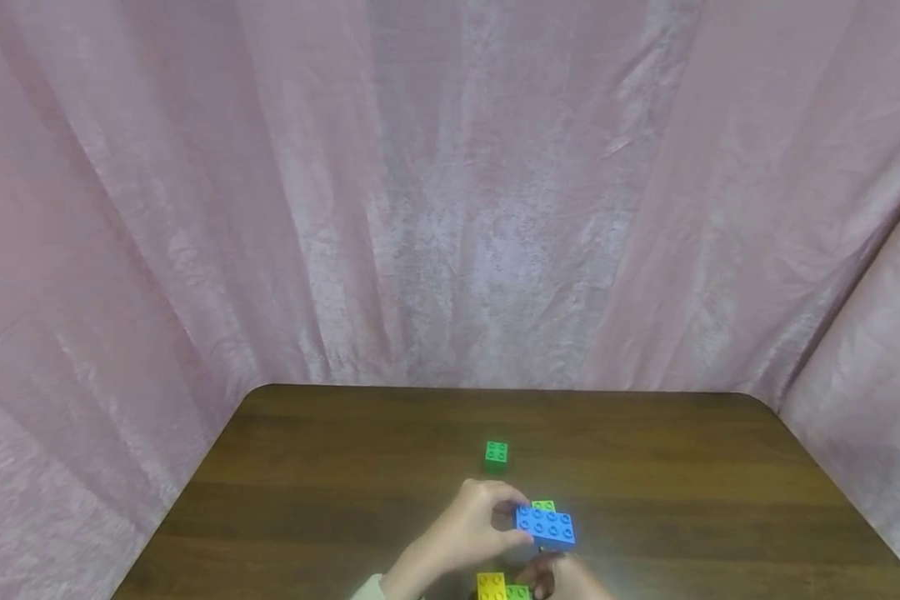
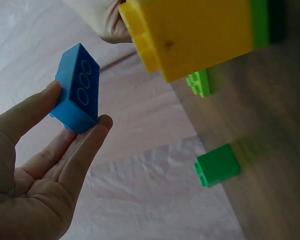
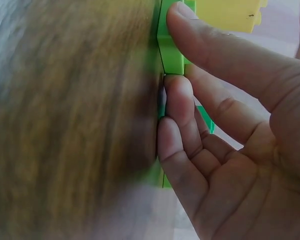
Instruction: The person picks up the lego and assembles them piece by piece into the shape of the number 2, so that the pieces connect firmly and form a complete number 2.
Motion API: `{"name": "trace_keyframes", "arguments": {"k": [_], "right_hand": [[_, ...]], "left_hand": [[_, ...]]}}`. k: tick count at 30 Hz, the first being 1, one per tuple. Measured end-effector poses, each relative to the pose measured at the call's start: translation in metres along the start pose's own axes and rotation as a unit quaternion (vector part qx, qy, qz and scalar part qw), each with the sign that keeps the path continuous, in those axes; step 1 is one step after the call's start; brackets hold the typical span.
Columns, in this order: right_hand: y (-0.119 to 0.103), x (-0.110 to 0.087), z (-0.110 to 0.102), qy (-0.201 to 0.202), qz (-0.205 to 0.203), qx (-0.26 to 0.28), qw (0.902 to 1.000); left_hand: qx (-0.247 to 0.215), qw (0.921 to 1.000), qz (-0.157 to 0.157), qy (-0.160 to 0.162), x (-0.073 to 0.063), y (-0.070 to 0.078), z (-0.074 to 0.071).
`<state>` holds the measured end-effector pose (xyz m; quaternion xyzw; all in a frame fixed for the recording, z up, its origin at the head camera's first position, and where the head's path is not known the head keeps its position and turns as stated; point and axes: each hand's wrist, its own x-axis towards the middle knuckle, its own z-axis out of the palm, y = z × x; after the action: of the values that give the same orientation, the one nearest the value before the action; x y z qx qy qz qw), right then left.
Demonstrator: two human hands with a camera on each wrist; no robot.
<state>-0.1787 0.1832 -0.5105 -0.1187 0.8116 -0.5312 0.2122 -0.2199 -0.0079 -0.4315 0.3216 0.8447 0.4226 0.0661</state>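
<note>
My left hand (image 1: 468, 529) pinches a blue brick (image 1: 543, 527) with two rows of studs between thumb and fingertips, raised above the table. In the left wrist view the blue brick (image 2: 80, 90) shows its hollow underside with round tubes. Low in the head view, my right hand (image 1: 566, 579) grips a light green brick (image 1: 518, 592) at the table surface. Its thumb lies along that light green brick (image 3: 171, 52) in the right wrist view, the other fingers curled. A yellow brick (image 1: 491, 583) sits on the light green one, seen large in the left wrist view.
A darker green brick (image 1: 497, 454) stands alone farther back on the brown wooden table (image 1: 330, 467). Another light green brick (image 1: 544, 505) shows partly behind the blue one. Pink curtains (image 1: 465, 208) hang behind the table and at both sides.
</note>
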Motion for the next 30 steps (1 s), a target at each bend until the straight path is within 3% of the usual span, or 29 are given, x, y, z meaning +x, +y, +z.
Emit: {"name": "trace_keyframes", "arguments": {"k": [4, 12, 25, 30], "right_hand": [[0.002, 0.001, 0.000, 0.003, -0.009, 0.006, 0.9999], [-0.001, 0.004, 0.003, 0.020, 0.033, -0.009, 0.9992], [0.002, 0.006, 0.000, 0.021, 0.015, -0.050, 0.9984], [-0.002, 0.007, 0.002, 0.021, 0.059, -0.066, 0.9958]], "left_hand": [[-0.022, 0.9991, -0.035, 0.000, -0.015, -0.006, -0.001], [-0.039, 0.9970, -0.066, 0.013, -0.034, -0.015, 0.004], [-0.040, 0.9960, -0.076, 0.021, -0.043, -0.018, 0.006], [-0.057, 0.9940, -0.093, 0.012, -0.047, -0.023, 0.007]]}}
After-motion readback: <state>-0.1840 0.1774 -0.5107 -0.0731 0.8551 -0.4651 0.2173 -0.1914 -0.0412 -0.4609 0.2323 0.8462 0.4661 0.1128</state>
